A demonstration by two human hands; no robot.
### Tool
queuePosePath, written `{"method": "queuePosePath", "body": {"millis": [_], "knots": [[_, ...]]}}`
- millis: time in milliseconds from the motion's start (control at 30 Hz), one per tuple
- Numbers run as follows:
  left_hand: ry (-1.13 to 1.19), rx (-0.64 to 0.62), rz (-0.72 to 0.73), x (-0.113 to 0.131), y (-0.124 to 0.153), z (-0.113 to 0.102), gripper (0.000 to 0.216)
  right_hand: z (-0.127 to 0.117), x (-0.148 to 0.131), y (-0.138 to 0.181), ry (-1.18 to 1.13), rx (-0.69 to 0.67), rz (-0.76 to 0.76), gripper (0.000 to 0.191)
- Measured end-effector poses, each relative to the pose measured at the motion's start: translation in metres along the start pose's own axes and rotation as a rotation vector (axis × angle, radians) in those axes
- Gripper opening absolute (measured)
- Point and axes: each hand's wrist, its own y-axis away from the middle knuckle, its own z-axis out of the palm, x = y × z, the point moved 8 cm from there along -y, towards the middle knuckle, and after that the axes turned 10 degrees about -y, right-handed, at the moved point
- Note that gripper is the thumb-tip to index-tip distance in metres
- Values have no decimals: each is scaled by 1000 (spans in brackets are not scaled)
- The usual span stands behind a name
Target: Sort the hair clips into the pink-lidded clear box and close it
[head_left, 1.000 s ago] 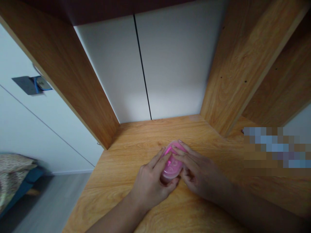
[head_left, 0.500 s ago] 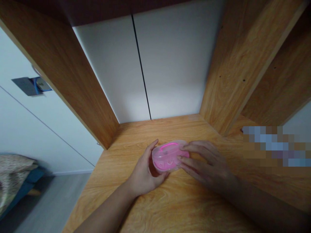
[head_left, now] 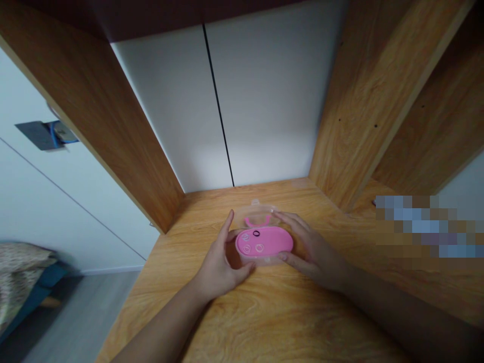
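A small oval plastic box [head_left: 274, 244] with a pink inside rests on the wooden surface, opened. Its clear lid [head_left: 238, 218] is tipped back behind it, a pink carrying handle [head_left: 258, 222] on it. Several small loops, which look like hair ties or rubber bands, lie on the pink part; one loop [head_left: 256, 233] is black, the others pale. My left hand [head_left: 223, 264] curves round the box's left end, thumb at the front. At the right end, my right hand [head_left: 308, 247] has its thumb on the front rim and its fingertips by the lid.
A wooden surface [head_left: 242, 322] stretches around the box. Wooden uprights stand to the left [head_left: 113, 136] and right [head_left: 351, 116], with a white back panel [head_left: 260, 101] between them. Patterned cloth [head_left: 22, 277] shows at the lower left, and a pixelated patch covers something at the right.
The lid has swung up and back, uncovering the pink inside and the loops. My right hand has shifted from the lid's top to the right end. My left hand keeps its grip.
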Motion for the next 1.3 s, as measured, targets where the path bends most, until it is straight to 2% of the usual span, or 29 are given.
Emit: {"method": "queuePosePath", "body": {"millis": [133, 233, 500, 867, 1033, 1300], "knots": [[-93, 24, 21, -1, -1, -3, 107, 8, 7, -2, -52, -62, 36, 65], [-182, 45, 29, -2, 0, -7, 97, 7, 6, -4, -57, -41, 54, 64], [-360, 28, 58, -3, 2, -8, 86, 4, 11, -4, -131, 28, 107, 55], [-330, 6, 95, 4, 2, -6, 87, -5, 3, -7, -232, 113, 57, 46], [-334, 25, 109, 12, 2, -11, 88, -9, -4, -7, -190, 126, 6, 47], [-269, 46, 147, 29, 0, -18, 60, -11, -15, -7, -141, 115, -62, 53]]}}
